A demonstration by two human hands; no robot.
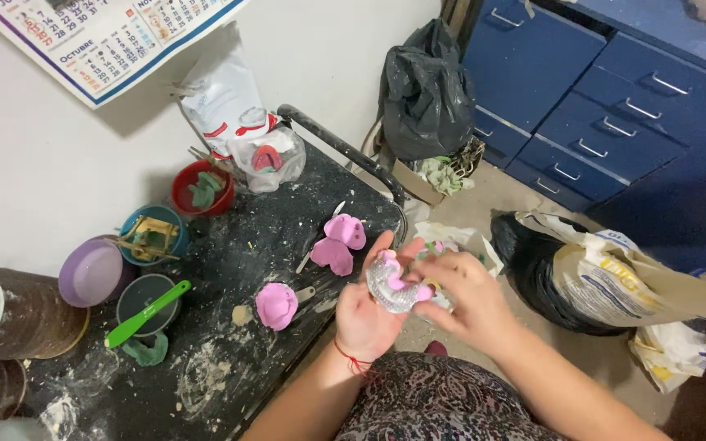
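Dusty black worktable (230,269) against a white wall, blue drawers (606,106) at 2 o'clock. Left hand (367,306) cups a metal impression tray (390,286) filled with pink material. Right hand (463,298) pinches the tray's edge. Pink moulds (338,242) lie at 10 o'clock of the hands, green spatula (147,314) farther left.

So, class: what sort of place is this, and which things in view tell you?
Probably a small dental-model or casting workshop. The left hand holds a metal tray of pink material that the right hand fingers. Pink moulded pieces lie on a powder-dusted black table, beside mixing bowls with a green spatula.
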